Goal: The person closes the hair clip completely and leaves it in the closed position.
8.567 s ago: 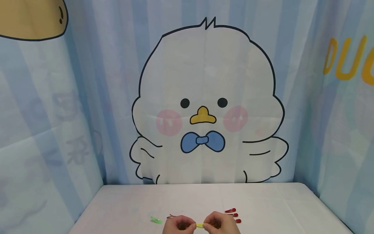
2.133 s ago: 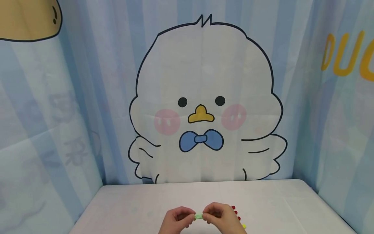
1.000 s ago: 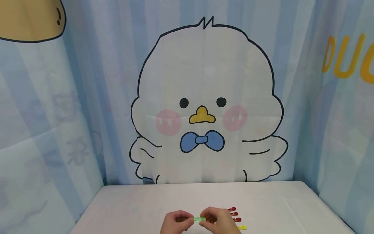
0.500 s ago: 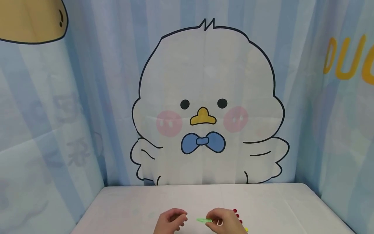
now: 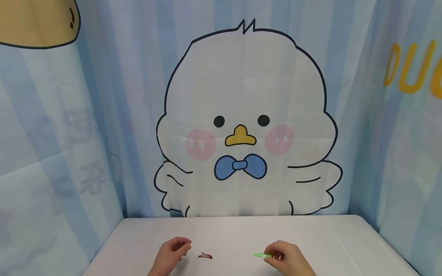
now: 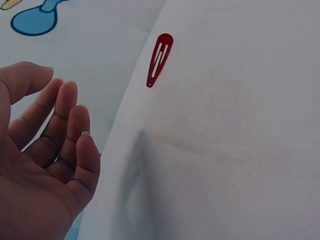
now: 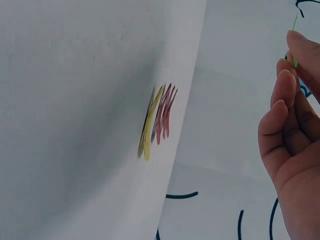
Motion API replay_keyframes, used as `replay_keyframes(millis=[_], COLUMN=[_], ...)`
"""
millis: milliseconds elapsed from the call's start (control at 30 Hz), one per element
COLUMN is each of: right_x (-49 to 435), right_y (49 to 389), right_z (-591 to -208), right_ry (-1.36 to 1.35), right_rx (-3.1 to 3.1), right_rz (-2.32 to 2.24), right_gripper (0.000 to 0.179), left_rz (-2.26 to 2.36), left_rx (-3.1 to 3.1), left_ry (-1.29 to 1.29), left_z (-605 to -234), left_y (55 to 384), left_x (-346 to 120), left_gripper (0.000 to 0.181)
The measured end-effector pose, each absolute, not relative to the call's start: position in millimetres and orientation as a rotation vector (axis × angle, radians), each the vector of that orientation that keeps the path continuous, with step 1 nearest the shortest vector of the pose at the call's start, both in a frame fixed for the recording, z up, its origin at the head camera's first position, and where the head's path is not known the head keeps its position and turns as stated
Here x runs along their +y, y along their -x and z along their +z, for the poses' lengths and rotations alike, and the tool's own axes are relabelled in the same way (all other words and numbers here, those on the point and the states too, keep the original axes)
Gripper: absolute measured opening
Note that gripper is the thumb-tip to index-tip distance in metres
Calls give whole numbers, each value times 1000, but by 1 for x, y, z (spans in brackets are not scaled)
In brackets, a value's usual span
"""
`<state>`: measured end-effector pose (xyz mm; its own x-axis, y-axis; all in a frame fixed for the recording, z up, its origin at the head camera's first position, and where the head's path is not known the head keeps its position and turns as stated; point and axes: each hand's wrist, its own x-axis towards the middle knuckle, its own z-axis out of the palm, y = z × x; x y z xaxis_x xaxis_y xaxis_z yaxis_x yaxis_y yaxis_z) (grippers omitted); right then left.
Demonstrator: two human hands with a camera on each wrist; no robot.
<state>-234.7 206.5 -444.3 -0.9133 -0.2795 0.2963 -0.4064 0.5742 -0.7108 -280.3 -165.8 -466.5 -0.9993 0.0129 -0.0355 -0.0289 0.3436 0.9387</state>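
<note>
Between the thumb and fingers of my right hand (image 5: 288,257), a green snap hair clip (image 5: 261,255) is pinched, its tip pointing left; the right wrist view shows it edge-on. My left hand (image 5: 171,253) hovers over the table with relaxed, slightly bent fingers and nothing in them. Just to its right lies a dark red snap hair clip (image 5: 206,256), seen from above as a red clip (image 6: 160,60) in the left wrist view. Below the right hand, a yellow hair clip (image 7: 152,125) lies beside several red hair clips (image 7: 165,115); the hand hides them in the head view.
The white-covered table (image 5: 235,234) ends at a back edge against a striped blue curtain (image 5: 138,115) printed with a large white duck (image 5: 241,84). More printed curtain (image 5: 45,153) hangs along the left side and also on the right.
Both hands worked on a yellow clip, later the green one. The left hand then let go and moved left, uncovering the red clip. The right hand carried the green clip rightward.
</note>
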Motion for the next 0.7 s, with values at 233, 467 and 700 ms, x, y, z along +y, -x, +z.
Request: replay_keyframes(millis=[233,467,700], right_x=[219,234,248], right_y=[238,241,240], right_z=[-446,-452,-461], right_ry=[-498,-430,-396], right_rx=[-2725,-2835,-2931], right_rz=[1286,1302,1306], right_gripper=[12,12,8], left_rz=[1671,1594,1544], left_rx=[2529,2542,2525], left_ry=[-91,-220,-280], left_z=[-472,-476,-482], left_y=[289,295,300], left_x=[-172,-174,-174], left_gripper=[24,22,19])
